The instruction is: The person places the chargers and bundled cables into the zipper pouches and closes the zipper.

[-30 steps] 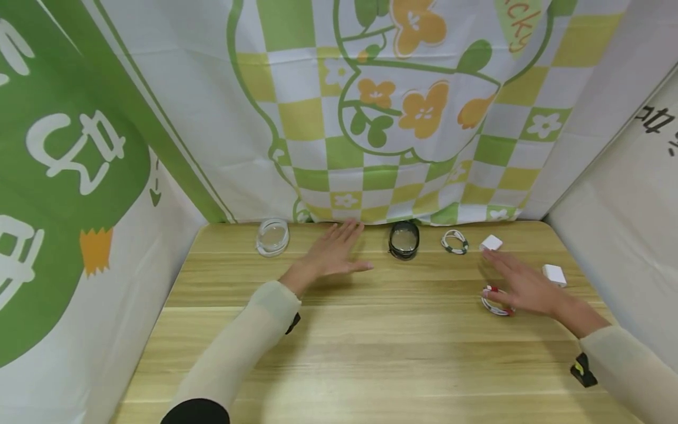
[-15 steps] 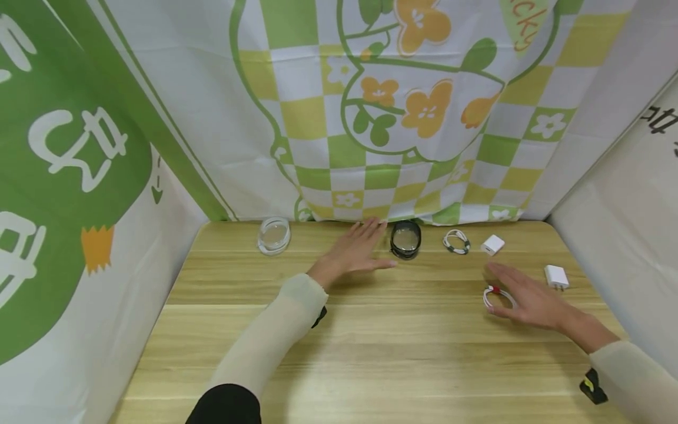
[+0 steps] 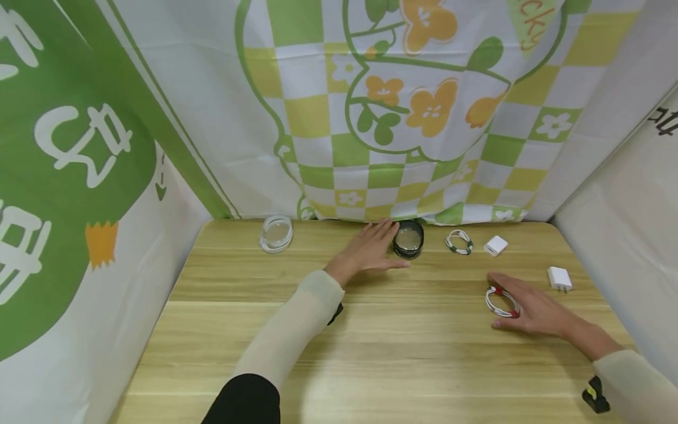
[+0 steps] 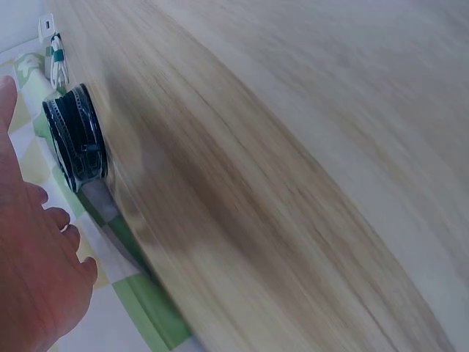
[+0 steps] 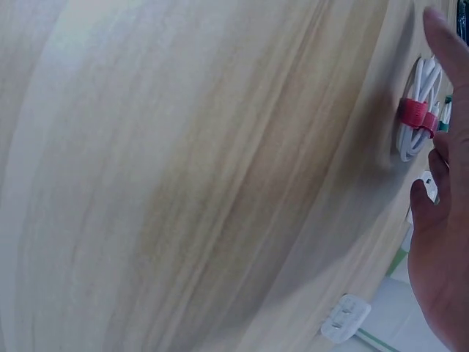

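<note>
In the head view my left hand [image 3: 368,250] reaches over the back of the table with fingers spread, just left of a coiled black cable [image 3: 408,255]. Its fingertips are at the coil's left edge; whether they touch it I cannot tell. The black cable [image 4: 76,139] stands beyond the fingers in the left wrist view. My right hand [image 3: 535,309] curves beside a coiled white cable with red ties [image 3: 488,303], thumb in front and fingers behind. In the right wrist view that white cable [image 5: 419,132] lies on the wood between thumb and fingers, which do not visibly pinch it.
On the wooden table [image 3: 371,365], a white coiled cable [image 3: 263,241] lies at the back left. A white cable with green ties [image 3: 449,240] and a white charger [image 3: 495,245] lie at the back right. Another charger [image 3: 559,278] is nearer the right edge. Printed cloth [image 3: 312,118] hangs behind.
My left hand has slid right, up to the black cable. The right hand has come slightly nearer the front, and its thumb and fingers now stand around the red-tied cable.
</note>
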Action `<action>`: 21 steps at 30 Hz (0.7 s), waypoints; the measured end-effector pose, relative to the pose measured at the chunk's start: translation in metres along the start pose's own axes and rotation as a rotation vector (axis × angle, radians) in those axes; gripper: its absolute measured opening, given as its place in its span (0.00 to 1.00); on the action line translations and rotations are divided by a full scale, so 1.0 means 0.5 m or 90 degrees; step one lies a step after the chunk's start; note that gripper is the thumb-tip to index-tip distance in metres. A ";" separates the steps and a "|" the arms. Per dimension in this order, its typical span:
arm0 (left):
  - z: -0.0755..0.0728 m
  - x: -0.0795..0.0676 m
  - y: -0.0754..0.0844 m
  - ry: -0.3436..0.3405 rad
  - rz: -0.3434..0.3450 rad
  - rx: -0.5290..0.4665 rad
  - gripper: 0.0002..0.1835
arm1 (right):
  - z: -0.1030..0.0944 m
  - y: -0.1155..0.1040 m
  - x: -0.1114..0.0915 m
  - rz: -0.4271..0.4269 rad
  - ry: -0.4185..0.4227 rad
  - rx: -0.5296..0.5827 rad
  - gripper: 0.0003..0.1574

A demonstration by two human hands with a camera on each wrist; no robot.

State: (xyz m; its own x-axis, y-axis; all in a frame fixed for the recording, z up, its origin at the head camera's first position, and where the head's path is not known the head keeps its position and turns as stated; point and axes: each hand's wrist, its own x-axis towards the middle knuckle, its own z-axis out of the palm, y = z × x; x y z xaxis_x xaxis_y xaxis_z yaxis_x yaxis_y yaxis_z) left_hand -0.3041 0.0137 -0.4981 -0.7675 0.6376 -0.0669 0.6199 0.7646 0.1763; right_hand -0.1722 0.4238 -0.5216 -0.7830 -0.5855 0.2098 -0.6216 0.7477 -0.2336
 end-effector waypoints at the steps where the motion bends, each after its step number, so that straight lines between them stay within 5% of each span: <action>1: 0.001 0.003 0.003 0.000 0.000 0.002 0.60 | 0.002 0.000 -0.002 0.007 -0.001 0.007 0.68; 21: 0.026 0.037 0.039 -0.013 -0.021 0.013 0.58 | 0.017 0.005 -0.011 0.044 0.056 0.023 0.52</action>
State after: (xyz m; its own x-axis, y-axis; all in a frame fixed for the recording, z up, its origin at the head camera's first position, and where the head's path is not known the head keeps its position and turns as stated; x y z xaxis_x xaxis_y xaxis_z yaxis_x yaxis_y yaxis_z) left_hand -0.3042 0.0414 -0.5088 -0.7839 0.6139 -0.0928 0.5978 0.7867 0.1540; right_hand -0.1699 0.4262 -0.5315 -0.8206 -0.5012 0.2747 -0.5672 0.7730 -0.2841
